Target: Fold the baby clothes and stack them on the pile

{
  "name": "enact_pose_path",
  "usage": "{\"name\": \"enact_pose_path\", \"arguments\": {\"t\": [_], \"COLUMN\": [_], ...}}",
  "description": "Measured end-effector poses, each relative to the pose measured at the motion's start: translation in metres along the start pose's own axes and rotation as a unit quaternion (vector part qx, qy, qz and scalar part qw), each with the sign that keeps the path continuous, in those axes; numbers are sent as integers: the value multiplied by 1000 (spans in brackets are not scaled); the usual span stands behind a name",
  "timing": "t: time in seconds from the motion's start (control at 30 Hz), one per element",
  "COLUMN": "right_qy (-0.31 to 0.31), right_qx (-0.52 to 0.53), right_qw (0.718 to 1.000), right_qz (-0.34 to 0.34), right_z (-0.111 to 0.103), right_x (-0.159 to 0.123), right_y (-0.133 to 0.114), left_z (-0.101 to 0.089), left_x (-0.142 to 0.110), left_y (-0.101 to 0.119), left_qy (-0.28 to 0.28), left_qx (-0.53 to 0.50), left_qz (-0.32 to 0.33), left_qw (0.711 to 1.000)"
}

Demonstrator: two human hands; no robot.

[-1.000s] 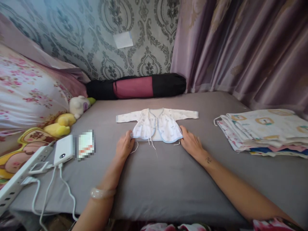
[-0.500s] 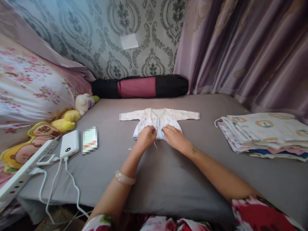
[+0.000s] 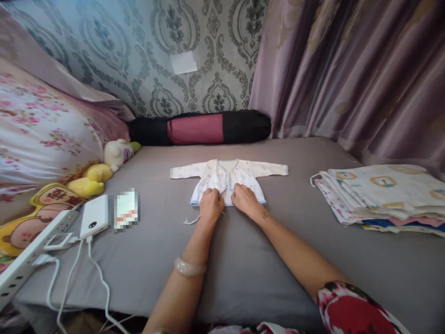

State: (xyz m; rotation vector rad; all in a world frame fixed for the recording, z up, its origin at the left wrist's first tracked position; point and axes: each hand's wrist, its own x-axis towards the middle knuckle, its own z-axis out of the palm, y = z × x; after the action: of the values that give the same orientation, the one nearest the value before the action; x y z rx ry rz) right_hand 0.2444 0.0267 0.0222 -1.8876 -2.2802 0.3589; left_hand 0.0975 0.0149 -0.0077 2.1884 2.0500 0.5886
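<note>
A small white baby shirt (image 3: 206,175) with blue trim lies spread on the grey bed sheet (image 3: 278,278), its sleeves stretched out to both sides. My left hand (image 3: 211,204) is closed on the lower front edge of one flap. On the opposite flap my right hand (image 3: 244,198) pinches the edge close to the middle opening. A narrow gap separates the two hands. My fingertips and part of the hem are hidden behind the hands. Thin white ties hang below the hem, one curling out left of my left wrist.
A folded stack of cloths (image 3: 382,195) lies at the right. On the left are a power bank (image 3: 94,215) with cables, a power strip (image 3: 38,250), a blurred packet (image 3: 125,208) and plush toys (image 3: 86,185). A long black and maroon bag (image 3: 194,129) rests along the wall.
Both hands have moved inward from the shirt's bottom corners to its front opening, where they now grip the flap edges. The shirt has stayed nearly in place.
</note>
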Motion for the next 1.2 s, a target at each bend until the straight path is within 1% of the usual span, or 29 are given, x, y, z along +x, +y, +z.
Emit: {"name": "enact_pose_path", "arguments": {"t": [0.07,0.13,0.2,0.27,0.33,0.43,0.53,0.6,0.67,0.7,0.77,0.83,0.9,0.97,1.03,1.07,1.13,1.2], "right_qy": [-1,-7,-28,-47,-48,-54,-67,-66,-63,-59,-52,-43,-38,-43,-55,-57,-52,-44], "right_qx": [46,127,233,344,444,568,661,699,716,719,716,705,683,647,598,569,498,412], "right_qw": [999,991,970,932,885,806,727,691,674,673,679,694,718,752,793,817,866,907], "right_qz": [12,30,63,103,133,159,172,172,169,166,154,141,129,121,99,76,2,-79], "right_z": [1,3,5,6,4,-3,-11,-14,-12,-10,-4,3,11,16,21,22,21,16], "right_x": [6,13,20,26,29,30,30,30,31,31,31,31,31,29,26,24,20,14], "right_y": [7,16,24,28,28,21,13,10,8,7,7,6,4,2,-1,-2,-3,-2], "left_z": [-1,-1,-2,-2,-3,-4,-4,-3,-2,-1,0,0,0,-1,-2,-2,-3,-3], "left_x": [-1,-1,-1,0,2,4,6,7,7,7,6,5,6,9,13,15,18,19], "left_y": [0,1,2,3,5,10,17,21,24,25,26,25,21,14,6,3,-2,-1], "left_qy": [2,3,-1,-9,-17,-21,-13,-12,-25,-38,-64,-78,-86,-103,-106,-97,-66,-44], "left_qx": [7,12,16,13,-3,-50,-88,-96,-90,-83,-68,-60,-71,-116,-194,-233,-284,-295], "left_qz": [5,9,13,20,24,29,29,33,44,49,56,61,60,34,-21,-55,-111,-138], "left_qw": [1000,1000,1000,1000,1000,998,996,995,995,995,994,993,992,987,975,966,950,945]}}
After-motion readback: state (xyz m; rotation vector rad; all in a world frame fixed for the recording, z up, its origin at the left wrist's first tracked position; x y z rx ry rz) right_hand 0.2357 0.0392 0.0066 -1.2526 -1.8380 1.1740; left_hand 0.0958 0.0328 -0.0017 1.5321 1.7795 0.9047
